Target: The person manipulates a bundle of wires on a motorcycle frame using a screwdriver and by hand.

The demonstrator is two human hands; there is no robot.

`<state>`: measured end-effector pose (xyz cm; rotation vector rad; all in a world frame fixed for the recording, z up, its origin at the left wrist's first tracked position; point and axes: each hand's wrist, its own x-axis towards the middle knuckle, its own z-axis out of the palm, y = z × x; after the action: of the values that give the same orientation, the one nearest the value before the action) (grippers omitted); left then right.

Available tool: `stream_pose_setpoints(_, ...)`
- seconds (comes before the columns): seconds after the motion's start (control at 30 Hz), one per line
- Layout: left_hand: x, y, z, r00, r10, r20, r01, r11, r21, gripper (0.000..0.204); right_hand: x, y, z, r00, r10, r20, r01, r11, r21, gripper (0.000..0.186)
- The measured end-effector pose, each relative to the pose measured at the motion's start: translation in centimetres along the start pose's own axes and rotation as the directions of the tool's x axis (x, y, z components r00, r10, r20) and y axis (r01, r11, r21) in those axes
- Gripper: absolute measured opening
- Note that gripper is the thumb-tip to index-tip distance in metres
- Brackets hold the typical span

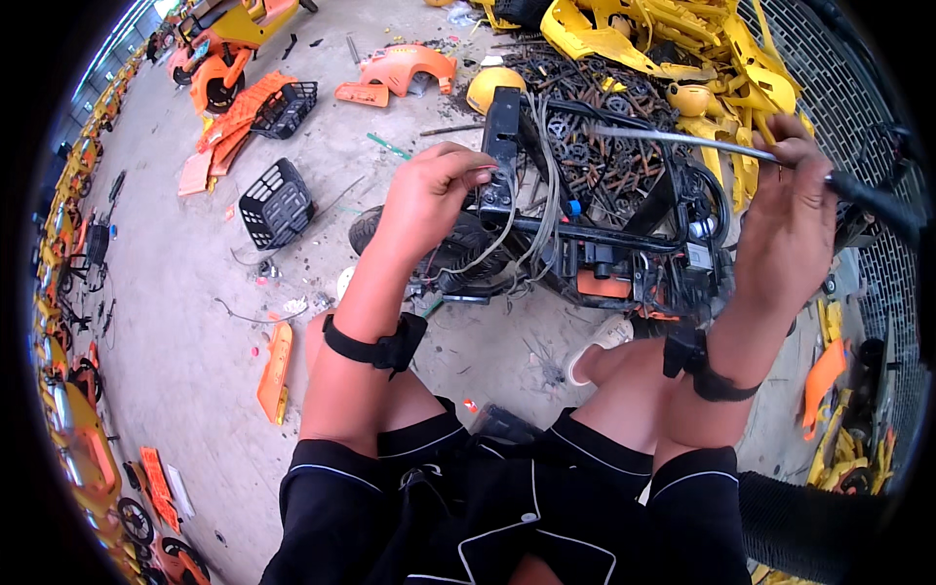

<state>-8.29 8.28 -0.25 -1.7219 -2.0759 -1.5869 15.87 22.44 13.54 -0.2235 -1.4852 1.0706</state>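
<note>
A stripped black scooter frame (624, 237) with loose grey cables (549, 185) stands in front of me. My left hand (429, 185) is at the frame's upper left end, its thumb and fingers pinched together beside a black bracket (501, 132). A tiny bit of red shows at those fingertips; I cannot make out what they hold. Raised at the frame's right, my right hand (785, 219) is closed round a long tool with a thin metal shaft (682, 139) and a black handle. The shaft reaches left above the frame, and its tip appears apart from it.
Behind the frame lies a heap of rusty metal parts (595, 127) beside yellow body panels (634, 34). Black baskets (278, 205) and an orange fender (409, 68) lie on the floor at left. An orange scooter (219, 78) stands far left. A brick wall (829, 68) rises at right.
</note>
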Motion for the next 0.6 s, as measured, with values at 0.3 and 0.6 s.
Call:
stream_pose_setpoints(0.3, 0.4, -1.9, -0.9, 0.992, 0.003, 0.124, 0.021, 0.982, -0.188, 0.013, 3.2, 3.3, 2.9, 0.821, -0.085, 0.565, -0.299, 0.779, 0.552, 0.049)
stream_pose_setpoints(0.6, 0.9, -2.4, -0.8, 0.992, 0.006, 0.124, 0.029, 0.96, -0.277, 0.011, 2.8, 4.6, 10.9, 0.984, 0.061, 0.165, -0.124, 0.908, 0.4, 0.043)
